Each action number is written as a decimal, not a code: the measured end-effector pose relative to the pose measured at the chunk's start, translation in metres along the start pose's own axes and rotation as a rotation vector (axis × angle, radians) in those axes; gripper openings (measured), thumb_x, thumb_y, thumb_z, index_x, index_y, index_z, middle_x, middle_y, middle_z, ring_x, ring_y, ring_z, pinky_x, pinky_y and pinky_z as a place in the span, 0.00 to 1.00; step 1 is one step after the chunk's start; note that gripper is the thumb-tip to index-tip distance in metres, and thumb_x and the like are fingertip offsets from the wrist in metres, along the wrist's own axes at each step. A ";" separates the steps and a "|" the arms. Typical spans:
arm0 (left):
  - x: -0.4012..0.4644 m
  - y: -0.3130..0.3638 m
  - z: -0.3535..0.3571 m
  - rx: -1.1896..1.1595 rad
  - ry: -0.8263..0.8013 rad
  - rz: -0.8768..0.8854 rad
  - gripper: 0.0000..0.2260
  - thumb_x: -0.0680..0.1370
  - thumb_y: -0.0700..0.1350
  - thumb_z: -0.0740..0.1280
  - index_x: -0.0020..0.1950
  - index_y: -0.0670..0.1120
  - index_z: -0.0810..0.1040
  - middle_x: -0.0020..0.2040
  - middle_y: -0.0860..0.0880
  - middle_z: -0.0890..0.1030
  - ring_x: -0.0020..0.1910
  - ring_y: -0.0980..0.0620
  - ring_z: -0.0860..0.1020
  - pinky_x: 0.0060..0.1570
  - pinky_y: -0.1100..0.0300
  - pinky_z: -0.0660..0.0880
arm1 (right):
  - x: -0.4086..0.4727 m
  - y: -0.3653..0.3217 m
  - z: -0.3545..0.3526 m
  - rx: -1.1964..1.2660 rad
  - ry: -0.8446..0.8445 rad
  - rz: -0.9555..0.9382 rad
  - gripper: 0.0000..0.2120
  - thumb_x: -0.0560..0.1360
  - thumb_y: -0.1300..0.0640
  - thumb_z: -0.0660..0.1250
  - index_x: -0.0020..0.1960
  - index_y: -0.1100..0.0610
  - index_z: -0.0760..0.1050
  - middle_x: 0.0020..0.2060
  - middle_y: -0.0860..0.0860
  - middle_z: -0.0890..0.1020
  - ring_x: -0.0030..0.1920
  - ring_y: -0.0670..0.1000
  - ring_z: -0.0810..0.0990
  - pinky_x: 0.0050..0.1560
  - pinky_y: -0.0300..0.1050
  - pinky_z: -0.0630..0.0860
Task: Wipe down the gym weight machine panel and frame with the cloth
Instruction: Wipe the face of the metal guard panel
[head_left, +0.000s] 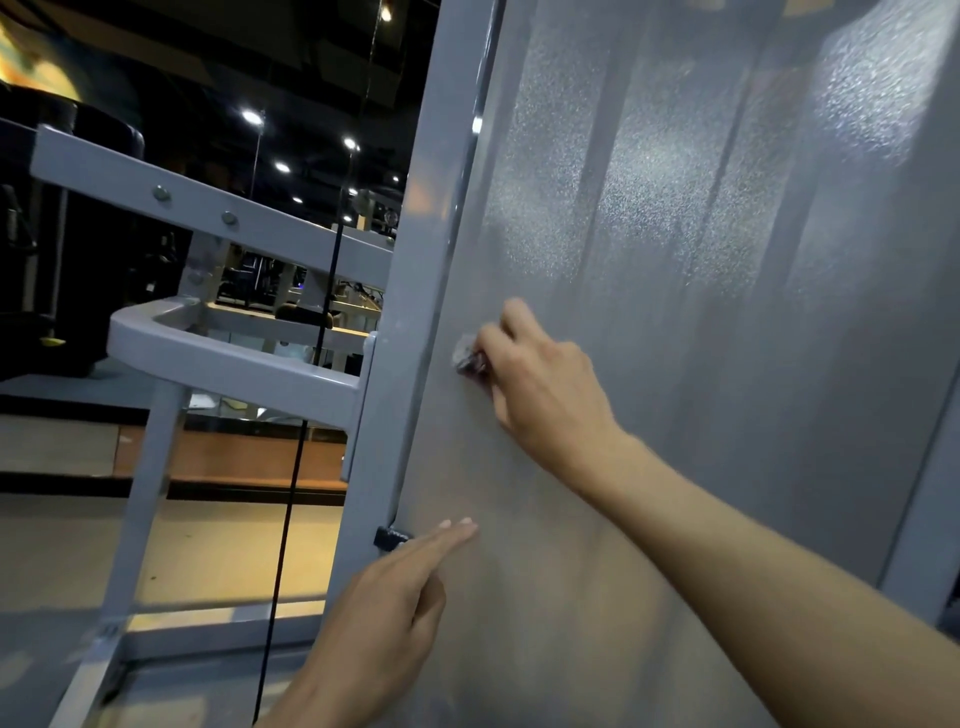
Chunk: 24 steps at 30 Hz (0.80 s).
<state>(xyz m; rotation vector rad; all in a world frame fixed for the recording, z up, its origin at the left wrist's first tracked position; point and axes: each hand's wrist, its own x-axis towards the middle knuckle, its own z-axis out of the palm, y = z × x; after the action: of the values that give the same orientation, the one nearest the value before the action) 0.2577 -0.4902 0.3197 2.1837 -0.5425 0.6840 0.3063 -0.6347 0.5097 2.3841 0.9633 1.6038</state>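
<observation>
A frosted grey panel (675, 260) of the weight machine fills the right side of the head view, set in a grey metal frame (410, 291). My right hand (540, 384) grips a small bunched cloth (467, 356) and presses it against the panel near its left edge. Only a little of the cloth shows past my fingers. Lower down, my left hand (395, 597) rests on the panel with its fingers straight, the fingertips close to a small black clip (389, 538) on the frame.
Grey frame bars (218, 358) stick out to the left of the upright. A black cable (291, 493) hangs down in front of them. Beyond lie a wooden step (234, 462), a light floor and dark gym equipment.
</observation>
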 end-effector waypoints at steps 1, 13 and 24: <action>0.000 0.000 0.000 0.010 0.011 -0.001 0.30 0.83 0.39 0.61 0.72 0.74 0.65 0.71 0.74 0.63 0.64 0.86 0.56 0.64 0.81 0.57 | -0.014 -0.011 0.007 0.032 -0.051 -0.050 0.16 0.69 0.62 0.75 0.47 0.51 0.69 0.44 0.56 0.73 0.23 0.62 0.72 0.22 0.43 0.60; -0.003 0.003 -0.010 -0.025 -0.019 -0.039 0.32 0.81 0.33 0.61 0.71 0.69 0.69 0.63 0.86 0.62 0.69 0.82 0.56 0.69 0.80 0.54 | 0.029 -0.010 0.007 -0.120 -0.001 -0.045 0.13 0.70 0.61 0.76 0.42 0.58 0.71 0.42 0.58 0.73 0.21 0.61 0.71 0.26 0.38 0.47; -0.007 0.004 -0.017 0.041 -0.069 -0.046 0.29 0.83 0.38 0.60 0.74 0.70 0.65 0.68 0.79 0.59 0.65 0.85 0.55 0.71 0.78 0.55 | -0.009 -0.045 0.014 -0.151 -0.322 -0.290 0.11 0.75 0.63 0.56 0.51 0.59 0.76 0.53 0.58 0.74 0.35 0.62 0.80 0.27 0.47 0.54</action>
<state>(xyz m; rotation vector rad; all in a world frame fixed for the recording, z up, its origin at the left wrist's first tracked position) 0.2450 -0.4782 0.3269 2.2578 -0.5168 0.6019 0.2965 -0.6006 0.4779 2.1885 1.0221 1.1094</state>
